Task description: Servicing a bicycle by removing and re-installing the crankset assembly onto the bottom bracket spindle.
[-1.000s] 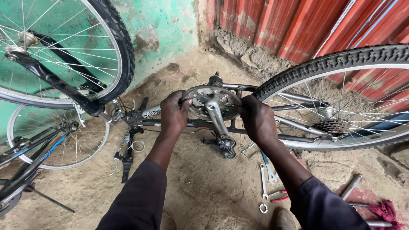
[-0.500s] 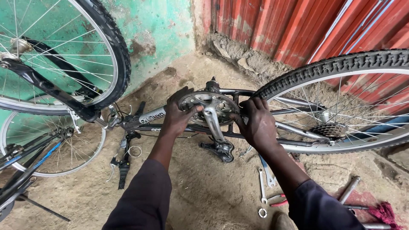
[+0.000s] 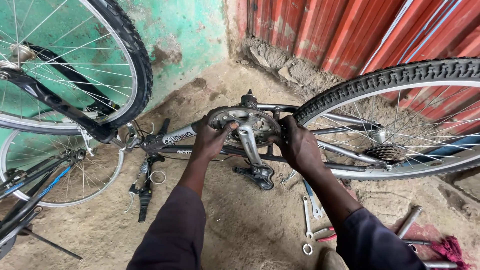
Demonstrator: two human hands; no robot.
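Observation:
An upturned bicycle lies across the dirt floor, its grey frame running left to right. At its middle sits the silver chainring and crank, with a black pedal hanging below. My left hand grips the chainring's left edge, thumb on its face. My right hand holds the chainring's right edge, close to the rear tyre. The rear wheel's sprocket cluster shows at right.
The front wheel stands at upper left, with a second bicycle wheel below it. Spanners, red-handled pliers and metal rods lie on the ground at lower right. A green wall and red corrugated sheet stand behind.
Both hands stay on the chainring. My left hand has shifted its grip, thumb now resting on the chainring's face. The view has moved slightly.

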